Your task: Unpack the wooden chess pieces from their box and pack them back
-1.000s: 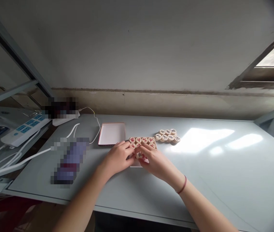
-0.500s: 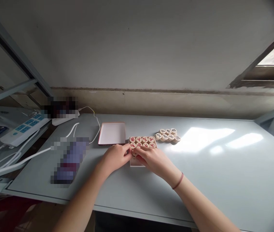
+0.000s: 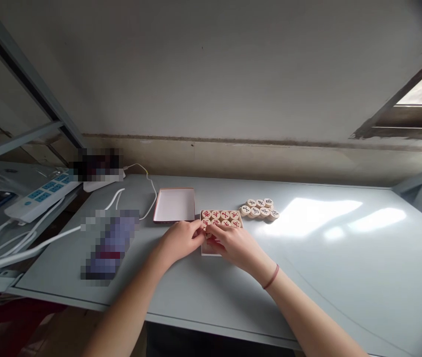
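Note:
A small open box (image 3: 211, 252) holds Chinese chess pieces (image 3: 225, 214) with red characters, set in rows at its far side. Over the near part of the box, my right hand (image 3: 235, 244) has its fingers closed on a wooden chess piece that they mostly cover. My left hand (image 3: 183, 240) is at the box's left edge, its thumb and fingers closed against the same piece beside the right fingertips. Right of the box, several black-lettered chess pieces (image 3: 260, 209) are stacked in two rows on the table. The hands hide part of the box's inside.
A box lid (image 3: 175, 205) lies with its white inside up, left of the box. Farther left are a blurred purple item (image 3: 112, 245), white cables (image 3: 65, 231) and a power strip (image 3: 43, 194). The grey table (image 3: 326, 277) meets a wall (image 3: 225, 156) at the back.
The view has shifted slightly. The fingers of both hands have moved a little at the box, and the piece between them is now more covered. The stacked black-lettered pieces are unchanged.

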{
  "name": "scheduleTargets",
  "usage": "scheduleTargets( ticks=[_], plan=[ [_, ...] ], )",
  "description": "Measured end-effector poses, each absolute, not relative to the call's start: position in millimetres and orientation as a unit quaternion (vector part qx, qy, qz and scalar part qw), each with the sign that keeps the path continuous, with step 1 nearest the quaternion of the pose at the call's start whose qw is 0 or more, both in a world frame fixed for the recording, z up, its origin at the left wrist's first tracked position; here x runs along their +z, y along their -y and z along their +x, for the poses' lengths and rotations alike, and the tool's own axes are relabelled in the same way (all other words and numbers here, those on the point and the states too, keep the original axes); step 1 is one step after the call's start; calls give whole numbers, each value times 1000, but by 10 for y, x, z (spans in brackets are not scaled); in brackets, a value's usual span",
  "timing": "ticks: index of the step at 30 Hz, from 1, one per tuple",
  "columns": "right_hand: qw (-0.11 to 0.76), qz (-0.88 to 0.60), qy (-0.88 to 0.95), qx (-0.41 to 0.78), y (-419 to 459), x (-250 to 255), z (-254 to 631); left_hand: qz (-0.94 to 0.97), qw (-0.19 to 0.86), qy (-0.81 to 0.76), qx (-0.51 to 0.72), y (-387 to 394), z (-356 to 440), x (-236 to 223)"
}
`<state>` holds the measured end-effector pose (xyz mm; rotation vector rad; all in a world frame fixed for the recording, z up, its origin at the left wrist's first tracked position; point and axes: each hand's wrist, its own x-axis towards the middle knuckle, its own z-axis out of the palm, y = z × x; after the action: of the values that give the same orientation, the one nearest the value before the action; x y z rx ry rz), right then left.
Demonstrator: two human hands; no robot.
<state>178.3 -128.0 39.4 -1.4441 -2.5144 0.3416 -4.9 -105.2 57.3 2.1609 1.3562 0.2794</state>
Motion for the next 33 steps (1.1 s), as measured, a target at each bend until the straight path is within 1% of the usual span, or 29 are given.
scheduleTargets(
  ticks=[3,6,8,10,12,15,19,21,23,26,30,33],
  plan=[
    [142,-489,850,136,1290,433,1808,809,282,-501,126,1048,-38,571],
    [210,-501,826,150,1243,508,1952,812,271,-491,161,1049,-19,603],
    [265,-546,785,127,1167,552,2130,820,261,-478,178,1037,-1,656],
    [294,-619,723,83,1062,578,2334,828,251,-465,189,1001,28,722],
    [272,-691,668,57,946,586,2502,832,247,-456,199,937,72,781],
    [195,-743,637,66,774,586,2598,838,238,-444,211,828,165,804],
    [74,-757,641,103,567,610,2520,846,155,-451,240,773,262,702],
    [35,-760,640,113,477,631,2483,849,116,-452,249,791,258,631],
    [10,-756,644,117,403,653,2474,849,100,-452,254,814,219,574],
    [-14,-747,652,126,333,674,2493,846,108,-457,252,828,146,529],
    [-26,-743,655,133,287,660,2512,841,126,-465,247,811,110,513],
    [-37,-731,672,113,252,646,2518,849,103,-450,257,796,114,501]
  ],
)
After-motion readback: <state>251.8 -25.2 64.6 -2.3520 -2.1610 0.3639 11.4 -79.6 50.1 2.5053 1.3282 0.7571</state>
